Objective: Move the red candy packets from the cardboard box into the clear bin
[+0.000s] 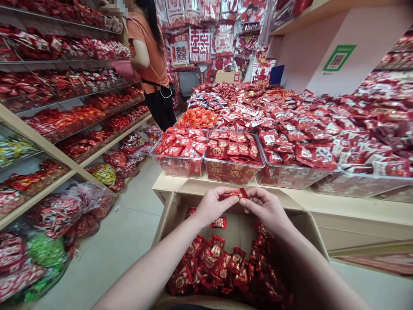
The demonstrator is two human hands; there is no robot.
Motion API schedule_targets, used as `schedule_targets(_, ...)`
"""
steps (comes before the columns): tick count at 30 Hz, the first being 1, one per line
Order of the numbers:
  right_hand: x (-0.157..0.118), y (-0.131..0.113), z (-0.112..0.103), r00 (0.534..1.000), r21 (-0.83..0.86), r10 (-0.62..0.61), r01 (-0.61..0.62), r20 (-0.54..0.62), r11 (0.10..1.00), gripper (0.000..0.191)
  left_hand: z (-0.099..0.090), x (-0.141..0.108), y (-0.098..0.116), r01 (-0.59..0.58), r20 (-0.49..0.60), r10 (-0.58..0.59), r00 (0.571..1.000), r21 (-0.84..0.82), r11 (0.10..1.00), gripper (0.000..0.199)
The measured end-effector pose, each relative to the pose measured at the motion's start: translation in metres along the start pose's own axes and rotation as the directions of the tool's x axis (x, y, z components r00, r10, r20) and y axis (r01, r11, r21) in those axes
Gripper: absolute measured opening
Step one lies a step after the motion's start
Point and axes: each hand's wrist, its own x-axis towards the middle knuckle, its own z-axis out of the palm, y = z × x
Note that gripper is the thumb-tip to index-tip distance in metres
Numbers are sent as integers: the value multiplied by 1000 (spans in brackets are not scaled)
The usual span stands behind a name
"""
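Note:
A small red wrapped candy (pixel 238 193) is held up between my two hands, above the far side of an open cardboard box (pixel 164 218). My left hand (pixel 217 202) pinches one end of the wrapper between thumb and fingers. At the other end, my right hand (pixel 263 204) has its thumb and fingertips closed on the packet. Below my forearms, many red-and-gold wrapped candies (pixel 211 258) lie loose in the box, with part of its cardboard bottom showing. Just beyond my hands stands a clear plastic bin (pixel 232 168) of similar red-and-gold packets.
More clear bins (pixel 298 175) of red packets line the counter edge (pixel 190 184). Shelves of packets (pixel 64 62) rise on the left, with filled plastic bags (pixel 71 211) on the floor below. A person in an orange top (pixel 151 60) stands at the back left.

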Motion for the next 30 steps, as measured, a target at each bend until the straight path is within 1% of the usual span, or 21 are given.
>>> schedule_targets(2,-1,-4,3,998,25,-44,45,-42,999,20,3,-2,1,-60,-52,62,997,44,997,25)
schedule_targets(4,-2,-4,12,996,86,-78,83,-50,993,25,8,-4,2,-93,-148,95,984,24,995,23)
schedule_targets(6,-5,0,23,996,143,-87,90,-27,986,29,12,-6,2,-80,-199,69,978,-46,996,23)
schedule_targets(8,-7,4,31,997,154,-72,73,-15,985,24,14,-8,2,-46,-184,27,983,-99,994,26)
schedule_targets(10,-5,2,30,997,94,-65,68,-31,993,19,14,-8,0,-23,-167,5,986,-106,994,29)
schedule_targets(12,7,-8,21,989,-76,-122,116,-85,990,19,12,-9,-3,-11,-159,-2,987,-84,996,30)
schedule_targets(13,16,-16,14,976,-204,-183,157,-118,966,19,11,-9,-4,-8,-145,-1,989,-62,998,30)
schedule_targets(14,29,-25,8,954,-345,-262,199,-145,917,20,11,-9,-5,-10,-123,6,992,-31,999,30)
schedule_targets(15,43,-35,2,928,-480,-341,233,-149,845,21,11,-9,-6,-21,-103,23,994,13,1000,29)
schedule_targets(16,59,-44,-2,905,-589,-406,261,-127,765,21,10,-10,-7,-39,-83,44,996,68,997,27)
schedule_targets(18,92,-57,-3,887,-704,-461,308,-31,640,22,10,-11,-7,-78,-59,90,994,185,980,24)
schedule_targets(19,106,-60,-1,887,-728,-462,330,21,601,23,10,-12,-7,-92,-54,108,993,237,967,23)
schedule_targets(21,128,-61,8,894,-748,-434,365,114,554,21,9,-13,-7,-113,-44,134,990,314,943,21)
schedule_targets(23,141,-57,18,896,-767,-406,385,179,513,16,8,-14,-6,-135,-38,159,987,363,922,21)
schedule_targets(27,144,-48,27,882,-805,-390,425,265,413,13,5,-13,-6,-205,-2,230,973,444,872,20)
schedule_targets(30,144,-42,26,876,-826,-407,420,260,376,14,3,-13,-6,-274,52,290,956,515,812,18)
